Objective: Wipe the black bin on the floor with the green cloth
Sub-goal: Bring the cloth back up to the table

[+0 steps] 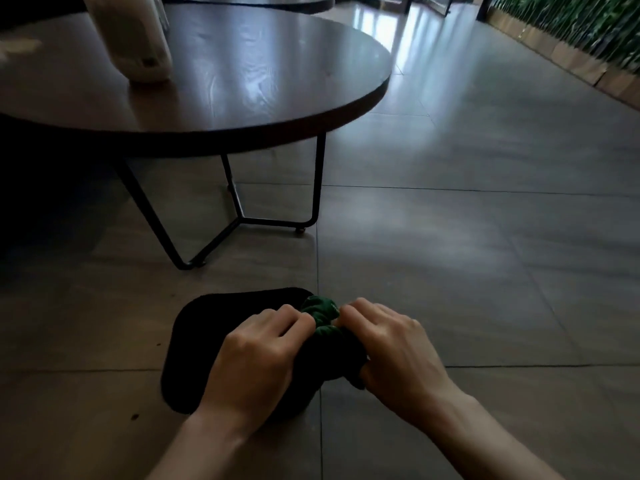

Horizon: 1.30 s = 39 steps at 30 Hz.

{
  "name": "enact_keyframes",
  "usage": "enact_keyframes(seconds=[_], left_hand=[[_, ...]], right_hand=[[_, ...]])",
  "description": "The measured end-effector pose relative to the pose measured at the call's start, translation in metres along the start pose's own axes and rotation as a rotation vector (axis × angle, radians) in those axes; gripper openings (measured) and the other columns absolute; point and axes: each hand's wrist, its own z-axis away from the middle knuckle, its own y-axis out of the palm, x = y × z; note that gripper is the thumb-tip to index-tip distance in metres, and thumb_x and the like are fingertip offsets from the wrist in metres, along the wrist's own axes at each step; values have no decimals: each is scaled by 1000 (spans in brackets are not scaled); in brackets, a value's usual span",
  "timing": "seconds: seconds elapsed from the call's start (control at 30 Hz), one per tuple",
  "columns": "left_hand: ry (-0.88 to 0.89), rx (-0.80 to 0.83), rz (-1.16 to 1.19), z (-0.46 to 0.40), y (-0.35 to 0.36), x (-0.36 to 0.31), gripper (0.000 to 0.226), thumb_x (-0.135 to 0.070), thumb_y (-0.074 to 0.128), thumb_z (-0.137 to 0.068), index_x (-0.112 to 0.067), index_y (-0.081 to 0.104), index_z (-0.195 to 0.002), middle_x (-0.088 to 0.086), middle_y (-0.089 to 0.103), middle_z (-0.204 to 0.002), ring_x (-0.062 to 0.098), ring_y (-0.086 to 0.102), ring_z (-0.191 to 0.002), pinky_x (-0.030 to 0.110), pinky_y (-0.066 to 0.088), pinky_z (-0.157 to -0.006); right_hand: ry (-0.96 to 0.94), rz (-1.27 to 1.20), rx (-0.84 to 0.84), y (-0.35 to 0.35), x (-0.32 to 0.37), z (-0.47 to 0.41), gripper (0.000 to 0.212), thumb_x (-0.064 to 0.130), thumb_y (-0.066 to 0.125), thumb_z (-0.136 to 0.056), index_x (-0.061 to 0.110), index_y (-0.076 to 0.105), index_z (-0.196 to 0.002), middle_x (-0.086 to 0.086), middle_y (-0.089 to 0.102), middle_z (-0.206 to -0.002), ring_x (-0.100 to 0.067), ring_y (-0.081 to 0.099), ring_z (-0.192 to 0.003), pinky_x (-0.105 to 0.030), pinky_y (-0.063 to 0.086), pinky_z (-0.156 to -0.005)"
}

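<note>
The black bin [201, 341] stands on the tiled floor right below me, seen from above as a dark rounded shape. A crumpled green cloth [320, 315] sits bunched over the bin's right side. My left hand [258, 355] and my right hand [394, 348] both grip the cloth, fingers curled into it from either side. Most of the cloth is hidden in shadow between and under my hands. My forearms cover the bin's near edge.
A round dark wooden table [242, 109] on thin black metal legs [239, 216] stands just beyond the bin. A white object [135, 39] rests on the tabletop. Grey floor tiles [485, 254] stretch to the right toward a green plant wall [571, 26].
</note>
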Motion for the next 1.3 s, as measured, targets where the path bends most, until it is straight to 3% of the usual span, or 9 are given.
enact_keyframes(seconds=[0.13,0.47,0.7,0.87,0.97,1.03,1.13,1.23,1.3], left_hand=[[-5,62,-54,-23,-49,-17,16,-11,55,-87,-17,69,-93,1,66,-84,25,63,-66,39,55,-58],[-54,211,-34,-105,-223,-84,23,-19,50,-82,-20,72,-91,-2,66,-78,21,65,-61,32,55,-52],[-113,260,-5,-168,-352,-147,25,-16,63,-67,-25,74,-88,-8,65,-75,13,65,-58,23,47,-49],[-141,285,-75,-203,-411,-182,30,-23,45,-71,-27,74,-78,-10,65,-70,10,63,-52,20,44,-44],[-159,275,-65,-221,-435,-195,21,-24,53,-73,-28,73,-77,-11,65,-70,10,63,-52,19,46,-44],[-213,282,-71,-231,-444,-204,16,-20,74,-65,-28,72,-79,-12,65,-72,9,64,-54,19,46,-44],[-324,336,34,-241,-447,-207,46,-16,89,-56,-33,67,-92,-14,66,-85,7,68,-67,21,50,-51],[-360,323,132,-255,-440,-195,53,-23,59,-84,-47,38,-127,-22,53,-125,3,60,-111,25,53,-85],[-355,323,217,-264,-434,-185,69,-24,50,-82,-53,28,-141,-27,41,-136,-1,49,-125,24,48,-97]], right_hand=[[21,46,66,-53,20,-5,17,20,62,-92,21,60,-109,4,62,-105,-24,63,-89,-44,55,-66],[81,82,186,-241,84,-17,28,17,73,-78,24,58,-101,7,62,-96,-21,65,-81,-38,54,-52],[106,70,193,-385,123,-16,39,27,85,-59,31,61,-90,13,61,-83,-12,65,-69,-27,43,-42],[33,132,153,-455,135,-22,48,36,91,-38,32,65,-78,15,59,-73,-7,61,-59,-23,30,-35],[-5,119,95,-479,134,-27,45,38,93,-42,32,66,-78,16,60,-73,-6,62,-59,-23,37,-34],[-23,120,88,-491,131,-31,46,38,93,-44,33,65,-80,17,60,-74,-5,62,-61,-21,34,-35],[-3,83,104,-501,127,-38,48,35,91,-43,34,63,-82,18,60,-74,-5,61,-60,-20,23,-40],[20,22,83,-505,120,-57,50,32,87,-52,33,64,-97,17,63,-84,-7,63,-69,-21,25,-46],[29,-9,85,-501,109,-70,46,33,69,-80,32,55,-123,15,62,-111,-11,62,-97,-25,36,-60]])
